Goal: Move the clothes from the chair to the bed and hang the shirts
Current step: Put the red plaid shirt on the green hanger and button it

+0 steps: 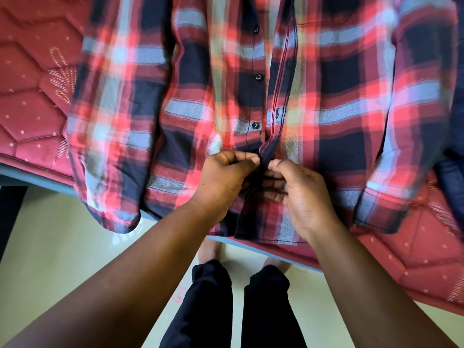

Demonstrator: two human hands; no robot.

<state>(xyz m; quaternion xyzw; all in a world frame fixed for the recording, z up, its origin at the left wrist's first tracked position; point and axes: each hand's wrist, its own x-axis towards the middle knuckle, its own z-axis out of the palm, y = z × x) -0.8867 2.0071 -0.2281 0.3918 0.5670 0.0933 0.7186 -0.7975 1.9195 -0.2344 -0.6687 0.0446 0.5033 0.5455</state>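
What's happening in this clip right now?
A person stands at the edge of a bed with a maroon quilted cover, where a red, navy and light-blue plaid button-up shirt lies spread face up. Both hands work at its front placket near the hem: the left hand and right hand each pinch the fabric edges together, apparently at a button. The shirt is not yet hung.

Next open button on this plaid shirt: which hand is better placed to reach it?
Probably the left hand: it pinches the button-side placket, directly below the open button. The right hand pinches the buttonhole edge of the plaid shirt.
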